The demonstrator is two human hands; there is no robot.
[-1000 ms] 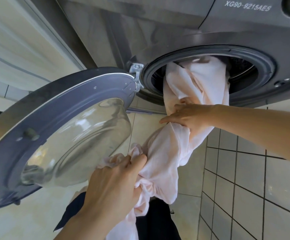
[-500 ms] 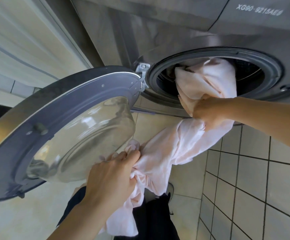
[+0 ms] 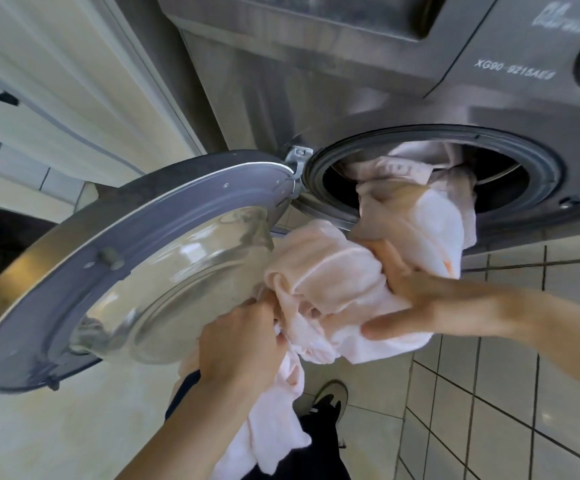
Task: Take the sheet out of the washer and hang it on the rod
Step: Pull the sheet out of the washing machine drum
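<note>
Since half a second ago, our right hand (image 3: 416,299) has come back from the mouth of the washer (image 3: 350,81) toward the left hand (image 3: 243,341), drawing more of the sheet (image 3: 330,271) out with it.

Hands: both grasp the sheet. Left is clenched round a bunch of cloth just beside the glass of the open door (image 3: 125,271). Right has its fingers curled into the fabric from above and its thumb stretched out under the bundle.

Sheet position: a thick gathered wad lies between the two hands. From the right hand a length runs up over the lip of the opening and into the drum, so part is not yet out. A loose end hangs below the left hand, down toward the floor (image 3: 489,427) and near our shoe (image 3: 330,396).

Risks, as we judge them:
- Part inside may catch on the door seal or the hinge (image 3: 299,161) if we pull sideways; cloth could snag.
- Hanging end may drag on the tiles or get trodden on when we step away.

Rod not in view.
</note>
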